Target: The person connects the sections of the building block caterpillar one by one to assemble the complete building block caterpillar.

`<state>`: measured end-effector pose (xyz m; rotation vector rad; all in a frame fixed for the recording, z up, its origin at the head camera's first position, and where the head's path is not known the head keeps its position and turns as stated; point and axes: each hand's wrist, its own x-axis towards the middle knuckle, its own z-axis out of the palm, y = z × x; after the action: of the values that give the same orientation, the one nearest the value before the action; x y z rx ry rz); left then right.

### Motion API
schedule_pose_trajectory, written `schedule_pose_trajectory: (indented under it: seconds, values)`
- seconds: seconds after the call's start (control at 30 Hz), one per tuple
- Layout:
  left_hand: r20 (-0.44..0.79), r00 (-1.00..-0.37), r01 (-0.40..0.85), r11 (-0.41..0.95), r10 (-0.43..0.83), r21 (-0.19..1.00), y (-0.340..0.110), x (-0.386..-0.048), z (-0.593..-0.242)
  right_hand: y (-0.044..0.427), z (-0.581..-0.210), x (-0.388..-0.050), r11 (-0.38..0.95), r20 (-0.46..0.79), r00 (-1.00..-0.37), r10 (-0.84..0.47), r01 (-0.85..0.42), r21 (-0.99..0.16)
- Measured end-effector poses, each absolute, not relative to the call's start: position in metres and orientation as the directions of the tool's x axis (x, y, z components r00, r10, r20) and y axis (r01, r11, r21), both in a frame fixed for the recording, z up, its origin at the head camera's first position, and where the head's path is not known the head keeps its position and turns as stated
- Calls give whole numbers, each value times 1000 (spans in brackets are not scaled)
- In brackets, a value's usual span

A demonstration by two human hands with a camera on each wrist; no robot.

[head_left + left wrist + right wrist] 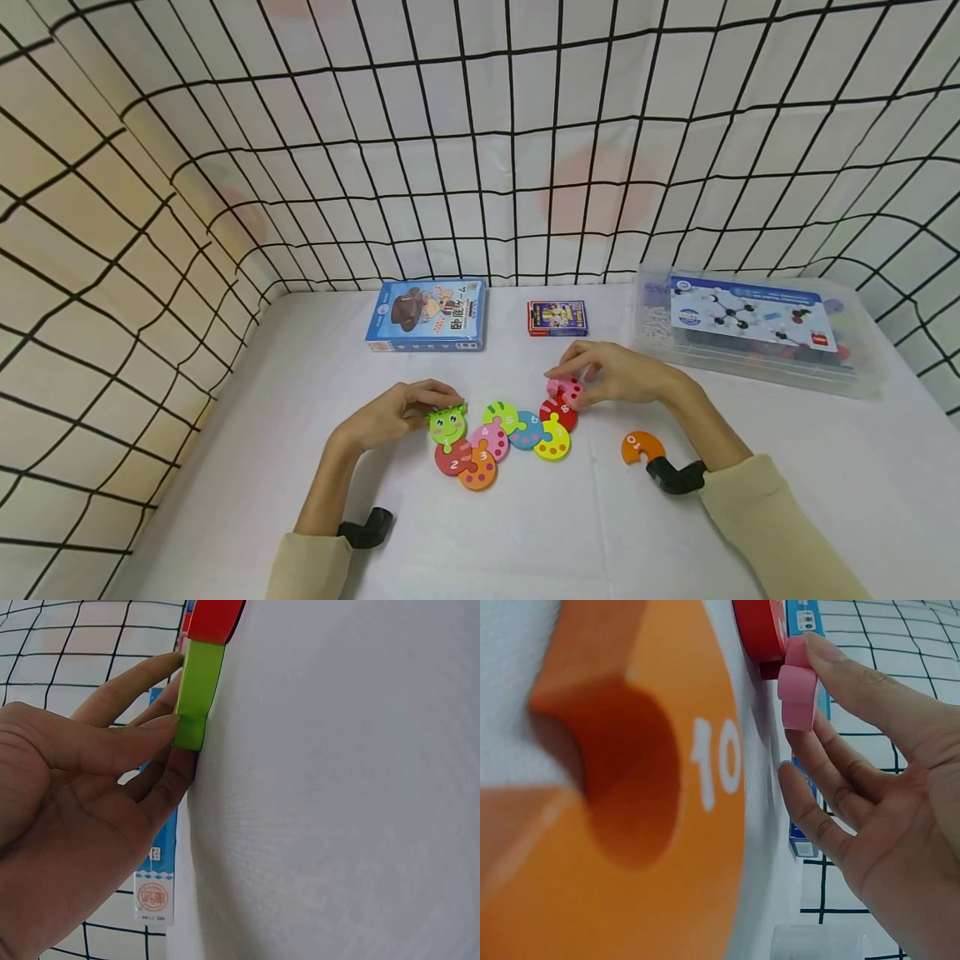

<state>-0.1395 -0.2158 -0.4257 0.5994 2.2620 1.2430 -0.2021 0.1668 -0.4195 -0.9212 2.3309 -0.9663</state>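
A caterpillar puzzle of joined, numbered pieces lies across the white table, with a green smiling head piece (pixel 447 424) at its left end. My left hand (pixel 401 414) pinches that head piece by its edge; the left wrist view shows the thumb against the green side (pixel 199 694). At the chain's upper right, my right hand (pixel 618 372) holds a pink piece (pixel 798 694) between thumb and fingers. That pink piece overlaps or adjoins the red piece (pixel 558 414) marked 8; whether they interlock I cannot tell. An orange piece (pixel 642 447) numbered 10 lies apart, near the right wrist.
At the back stand a blue game box (pixel 427 315), a small purple card box (pixel 557 318) and a clear plastic case (pixel 757 329) with a molecule picture. Black wire grid (pixel 512 137) surrounds the table's back and sides. A black wrist mount (pixel 367 529) sits at each forearm.
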Motion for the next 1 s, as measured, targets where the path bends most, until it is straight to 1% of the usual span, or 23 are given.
schedule_pose_trajectory:
  seconds: [0.17,0.5,0.8,1.0]
  values:
    - [-196,-785,147,484,588,862,-216,-139,-425,168,-419,-204,519,-147,-671,-727,-395,-758]
    - [-206,-786,130,482,583,867,-217,-139,-426,164,-414,-209,527,-184,-631,-754,-413,-743]
    - [-213,-786,118,480,580,869,-216,-139,-426,161,-414,-213,515,-209,-577,-790,-438,-737]
    - [-209,-786,122,477,582,870,-216,-139,-426,163,-418,-215,521,-231,-577,-783,-407,-751]
